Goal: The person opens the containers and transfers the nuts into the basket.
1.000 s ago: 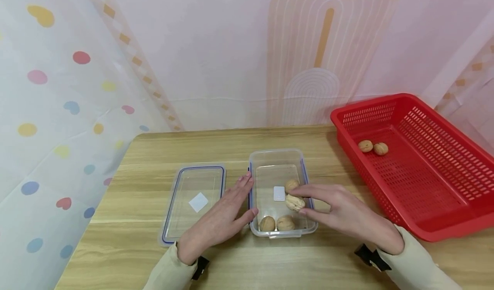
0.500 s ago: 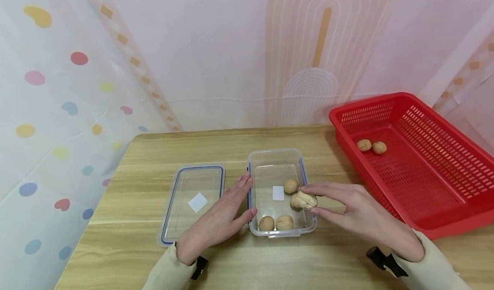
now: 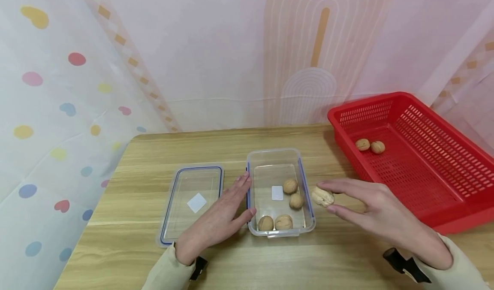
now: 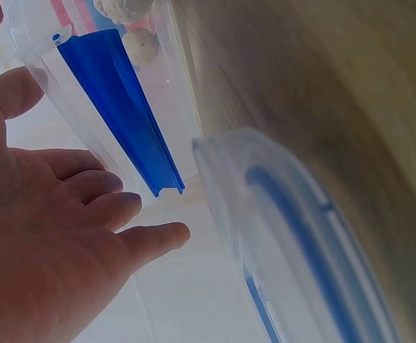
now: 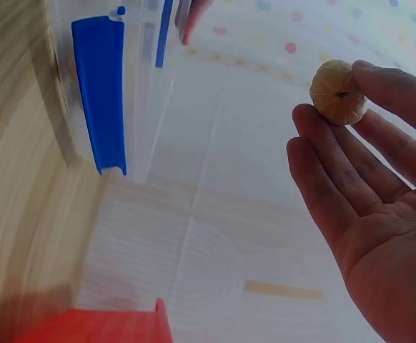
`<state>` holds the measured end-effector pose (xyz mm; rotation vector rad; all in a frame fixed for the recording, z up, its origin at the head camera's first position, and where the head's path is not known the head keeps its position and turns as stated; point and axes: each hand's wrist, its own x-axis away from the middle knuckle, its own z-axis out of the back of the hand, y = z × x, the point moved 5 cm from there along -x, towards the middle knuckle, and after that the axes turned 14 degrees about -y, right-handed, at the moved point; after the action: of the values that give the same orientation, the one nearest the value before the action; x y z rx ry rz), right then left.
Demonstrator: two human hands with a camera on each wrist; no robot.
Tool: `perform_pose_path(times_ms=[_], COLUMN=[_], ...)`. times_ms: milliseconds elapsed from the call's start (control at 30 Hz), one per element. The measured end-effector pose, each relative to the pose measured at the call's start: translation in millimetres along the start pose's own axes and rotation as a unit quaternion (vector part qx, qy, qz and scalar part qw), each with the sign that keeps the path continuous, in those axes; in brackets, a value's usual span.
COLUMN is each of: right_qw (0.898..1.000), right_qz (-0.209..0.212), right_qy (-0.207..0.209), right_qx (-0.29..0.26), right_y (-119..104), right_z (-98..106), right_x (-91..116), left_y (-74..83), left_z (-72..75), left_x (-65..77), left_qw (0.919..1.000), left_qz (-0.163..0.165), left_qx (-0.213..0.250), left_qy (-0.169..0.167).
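Observation:
My right hand (image 3: 380, 206) pinches a pale walnut (image 3: 322, 197) between thumb and fingers, just right of a clear plastic food container (image 3: 274, 172). The right wrist view shows that walnut (image 5: 333, 93) at the fingertips, raised above the table. Inside the container lie several walnuts: a pair (image 3: 296, 201) along the right side and another pair (image 3: 283, 222) at the near end. At the container's left side, my left hand (image 3: 218, 219) lies with extended fingers; the left wrist view shows the fingers (image 4: 108, 207) beside a blue clip (image 4: 119, 107).
Left of the container, its clear lid (image 3: 181, 215) with a blue seal lies flat on the wooden table (image 3: 154, 152). A red perforated basket (image 3: 432, 195) stands at the right, with two walnuts (image 3: 370, 146) near its left wall. A patterned cloth (image 3: 216, 58) hangs behind the table.
My right hand has lifted the walnut out of the container and carried it right, past the rim. The left hand has stayed at the container's side.

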<state>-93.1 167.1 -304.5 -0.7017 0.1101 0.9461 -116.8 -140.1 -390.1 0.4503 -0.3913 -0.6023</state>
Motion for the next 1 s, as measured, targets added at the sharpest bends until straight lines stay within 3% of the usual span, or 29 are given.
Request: perform_pose_path(times_ms=[300, 567, 1000], right_qw=[0.998, 0.991, 0.985], right_qz=[-0.043, -0.098, -0.113], right_qy=[0.006, -0.013, 0.001], right_qx=[0.040, 0.087, 0.133], right_y=[-7.4, -8.6, -3.7], right_z=[22.0, 43.0, 68.9], right_x=[14.3, 24.9, 31.9], left_y=[-0.7, -1.3, -0.9], left_z=[-0.2, -0.7, -0.6], left_x=[0.2, -0.2, -0.6], left_qw=[1.0000, 1.0000, 1.0000], left_qz=[0.001, -0.002, -0.006], left_qx=[0.001, 0.001, -0.002], left_qy=[0.001, 0.002, 0.004])
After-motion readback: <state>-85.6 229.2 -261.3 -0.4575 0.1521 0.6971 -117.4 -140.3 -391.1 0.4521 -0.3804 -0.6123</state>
